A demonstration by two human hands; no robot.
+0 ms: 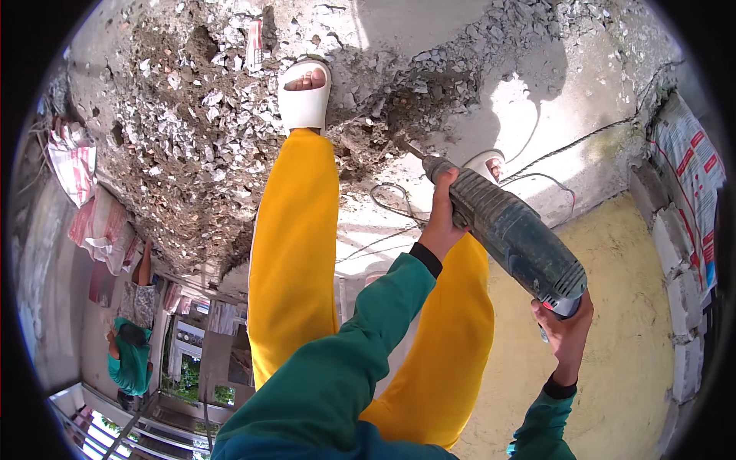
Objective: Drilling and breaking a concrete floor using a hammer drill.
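A dark blue-grey demolition hammer (521, 238) lies slantwise across the view in both hands. My left hand (443, 218) is closed around its front end, just behind the chuck. My right hand (567, 326) grips the rear handle, mostly hidden by the tool body. The chisel bit (410, 148) points up and left, its tip at the edge of broken concrete and dirt (368, 149). Whether the tip touches the ground is hard to tell. White slippers show on my feet, the left slipper (305, 103) on rubble and the right slipper (483, 165) beside the tool's front.
Loose rubble (207, 138) covers the ground at left. A dark cable (575, 142) runs across the concrete on the right, with a loop near the bit. Grey blocks (682, 299) line the right side. Sacks (103, 226) lie at left, near another person (132, 353) in green.
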